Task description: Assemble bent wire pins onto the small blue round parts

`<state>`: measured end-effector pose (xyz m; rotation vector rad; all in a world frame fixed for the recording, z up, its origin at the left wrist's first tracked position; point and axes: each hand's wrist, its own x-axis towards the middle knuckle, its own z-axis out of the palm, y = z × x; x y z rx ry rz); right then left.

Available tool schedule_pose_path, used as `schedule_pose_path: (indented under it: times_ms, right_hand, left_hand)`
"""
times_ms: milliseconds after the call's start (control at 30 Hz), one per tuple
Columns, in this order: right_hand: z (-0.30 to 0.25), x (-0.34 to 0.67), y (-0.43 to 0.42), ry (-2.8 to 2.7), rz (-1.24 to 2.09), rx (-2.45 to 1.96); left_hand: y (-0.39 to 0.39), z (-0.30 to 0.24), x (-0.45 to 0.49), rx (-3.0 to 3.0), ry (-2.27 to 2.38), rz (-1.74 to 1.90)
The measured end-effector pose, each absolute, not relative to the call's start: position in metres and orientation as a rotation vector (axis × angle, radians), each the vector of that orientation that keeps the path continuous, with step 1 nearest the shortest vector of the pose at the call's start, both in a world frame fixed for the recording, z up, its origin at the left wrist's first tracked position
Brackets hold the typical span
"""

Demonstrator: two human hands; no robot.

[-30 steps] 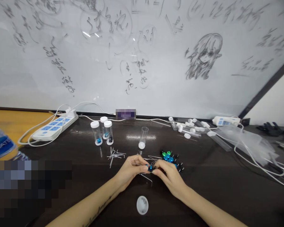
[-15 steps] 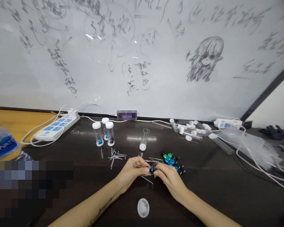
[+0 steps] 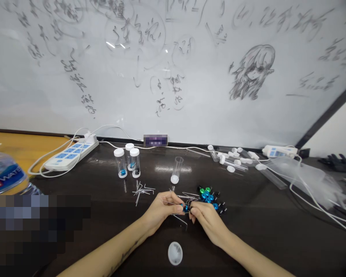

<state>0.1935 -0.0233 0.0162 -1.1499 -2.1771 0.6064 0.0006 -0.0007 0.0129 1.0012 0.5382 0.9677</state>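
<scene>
In the middle of the table, my left hand [image 3: 165, 207] pinches a small blue-and-black part [image 3: 186, 208] between thumb and fingers. A thin metal rod, probably an L-shaped hex key, also runs along those fingers. My right hand [image 3: 206, 215] is closed at the black end of the same part, its fingertips partly hidden. Thin L-shaped hex keys [image 3: 186, 195] lie just behind my hands. To the right of them is a pile of similar blue, green and black parts [image 3: 208, 197]. A clear tube [image 3: 177, 169] with a white base stands behind.
Three white-capped clear tubes [image 3: 121, 163] stand at the left with small parts inside. More hex keys [image 3: 142, 189] lie before them. A translucent white dish [image 3: 175, 253] sits in front. Loose tubes and white caps [image 3: 230, 168], power strips [image 3: 70, 154] and a plastic bag [image 3: 305, 177] lie farther out.
My right fingers have shifted slightly and curled more around the black end of the part. My left hand keeps its pinch. The view has moved a little.
</scene>
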Motion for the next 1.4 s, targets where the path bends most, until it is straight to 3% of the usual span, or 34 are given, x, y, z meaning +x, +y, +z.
schedule_pose_path:
  times_ms: [300,533,733,1000,1233,1400]
  right_hand:
    - [0.0212,0.1922,-0.0258,-2.101,0.382,-1.099]
    - [0.0233,0.1883,-0.0274,-2.156,0.473,-1.171]
    - [0.0225,0.1894,-0.0287,-2.162,0.303,-1.083]
    - [0.0196,0.1895,-0.0270,-2.190,0.526,-1.195]
    - [0.0216,0.1908,-0.0270,-2.208,0.289,-1.126]
    - [0.0205,0.1915,-0.0275,-2.187,0.407,-1.168]
  left_hand:
    - [0.0004,0.0120,0.0006,0.961,0.523,1.013]
    - [-0.0002,0.0120,0.0009,0.959,0.542,0.982]
    - [0.0007,0.0124,0.0004,0.942,0.524,1.012]
    - [0.0003,0.0120,0.0004,0.975,0.524,0.974]
    - [0.0002,0.0114,0.0000,0.957,0.504,1.008]
    - [0.0001,0.0108,0.0006,0.973,0.496,0.991]
